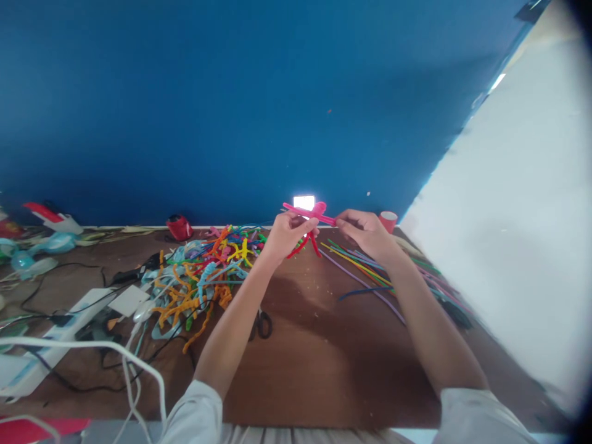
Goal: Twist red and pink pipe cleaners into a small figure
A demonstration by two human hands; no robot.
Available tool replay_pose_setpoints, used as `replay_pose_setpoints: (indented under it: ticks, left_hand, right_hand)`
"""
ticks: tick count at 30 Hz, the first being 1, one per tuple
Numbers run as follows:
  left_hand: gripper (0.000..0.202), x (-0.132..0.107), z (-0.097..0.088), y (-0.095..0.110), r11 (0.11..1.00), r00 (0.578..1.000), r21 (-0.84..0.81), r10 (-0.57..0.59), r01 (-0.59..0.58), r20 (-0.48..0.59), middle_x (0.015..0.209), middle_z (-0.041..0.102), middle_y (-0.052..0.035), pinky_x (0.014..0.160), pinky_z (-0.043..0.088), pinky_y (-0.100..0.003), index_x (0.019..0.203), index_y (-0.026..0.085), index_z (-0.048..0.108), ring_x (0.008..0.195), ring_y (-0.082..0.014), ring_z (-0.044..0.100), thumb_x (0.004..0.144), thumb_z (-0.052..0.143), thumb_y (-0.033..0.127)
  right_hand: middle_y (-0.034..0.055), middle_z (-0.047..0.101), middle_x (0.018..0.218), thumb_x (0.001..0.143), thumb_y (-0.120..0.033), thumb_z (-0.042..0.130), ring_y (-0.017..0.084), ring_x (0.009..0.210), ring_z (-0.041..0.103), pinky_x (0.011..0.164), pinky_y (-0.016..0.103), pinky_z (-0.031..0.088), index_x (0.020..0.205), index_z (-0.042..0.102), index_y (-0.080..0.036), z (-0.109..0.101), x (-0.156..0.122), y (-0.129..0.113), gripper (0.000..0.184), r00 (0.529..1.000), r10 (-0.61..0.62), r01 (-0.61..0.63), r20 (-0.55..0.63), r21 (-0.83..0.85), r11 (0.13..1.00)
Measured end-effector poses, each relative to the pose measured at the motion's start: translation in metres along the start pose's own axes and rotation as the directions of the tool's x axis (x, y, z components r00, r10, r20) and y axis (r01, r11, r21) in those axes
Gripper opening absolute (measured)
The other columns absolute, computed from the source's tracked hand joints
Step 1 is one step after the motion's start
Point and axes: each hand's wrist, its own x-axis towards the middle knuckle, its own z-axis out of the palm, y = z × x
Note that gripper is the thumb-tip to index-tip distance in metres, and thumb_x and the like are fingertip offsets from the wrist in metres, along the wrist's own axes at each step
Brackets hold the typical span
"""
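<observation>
My left hand (287, 234) and my right hand (365, 233) are raised above the brown table (324, 345), both pinched on a pink pipe cleaner figure (312, 213). It has a looped top and red legs hanging below (309, 243). The left fingers grip its left side near the red part. On the other side, the right fingers hold the pink end. A pile of finished, twisted pipe cleaner figures (203, 277) in orange, light blue, yellow and red lies left of my left forearm. Straight pipe cleaners (365, 268) in several colours lie fanned under my right wrist.
Black scissors (263, 324) lie on the table under my left forearm. A white power strip with cables (69, 314) sits at the left. A red cup (388, 220) and a red object (179, 227) stand against the blue wall. A white wall runs along the right.
</observation>
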Motion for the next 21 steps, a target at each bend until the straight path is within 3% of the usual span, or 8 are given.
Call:
replay_pose_setpoints:
  ticks: [7, 12, 18, 21]
  left_hand:
    - [0.039, 0.001, 0.0, 0.003, 0.998, 0.999, -0.039, -0.051, 0.05, -0.004, 0.073, 0.071, -0.0049, 0.07, 0.052, -0.027, 0.097, 0.013, 0.066, 0.068, -0.0135, 0.066, 0.078, 0.074, 0.046]
    - [0.032, 0.001, 0.004, -0.001, 0.991, 0.996, -0.109, -0.078, 0.073, -0.042, 0.081, 0.072, -0.0062, 0.072, 0.052, -0.026, 0.092, 0.014, 0.067, 0.073, -0.0135, 0.067, 0.08, 0.072, 0.043]
    - [0.031, 0.004, 0.0, -0.004, 0.965, 0.981, -0.248, -0.122, 0.083, -0.148, 0.08, 0.07, -0.0042, 0.066, 0.052, -0.026, 0.091, 0.015, 0.064, 0.066, -0.0114, 0.064, 0.078, 0.074, 0.042]
    - [0.031, 0.005, -0.003, -0.002, 0.957, 0.974, -0.276, -0.144, 0.092, -0.175, 0.073, 0.066, -0.0023, 0.059, 0.047, -0.023, 0.084, 0.014, 0.063, 0.06, -0.0094, 0.059, 0.077, 0.073, 0.043]
  right_hand:
    - [-0.0023, 0.048, 0.06, 0.092, -0.046, 0.056, 0.011, 0.056, 0.043, 0.052, 0.027, 0.031, 0.082, 0.062, -0.02, 0.0, 0.0, -0.002, 0.029, 0.998, -0.051, 0.054, 0.037, -0.112, 0.992]
    - [-0.0022, 0.052, 0.063, 0.095, -0.049, 0.052, 0.01, 0.053, 0.044, 0.051, 0.026, 0.031, 0.08, 0.06, -0.021, 0.0, -0.002, -0.004, 0.033, 0.996, -0.083, 0.085, 0.02, -0.083, 0.993]
    - [-0.0003, 0.06, 0.072, 0.098, -0.047, 0.046, 0.011, 0.053, 0.049, 0.049, 0.025, 0.036, 0.111, 0.063, -0.023, 0.0, 0.003, 0.008, 0.032, 0.978, -0.168, 0.168, -0.12, -0.007, 0.986]
    - [0.0014, 0.062, 0.08, 0.097, -0.036, 0.05, 0.012, 0.059, 0.052, 0.053, 0.026, 0.039, 0.117, 0.062, -0.024, 0.0, 0.007, 0.014, 0.026, 0.944, -0.266, 0.247, -0.194, -0.116, 0.962]
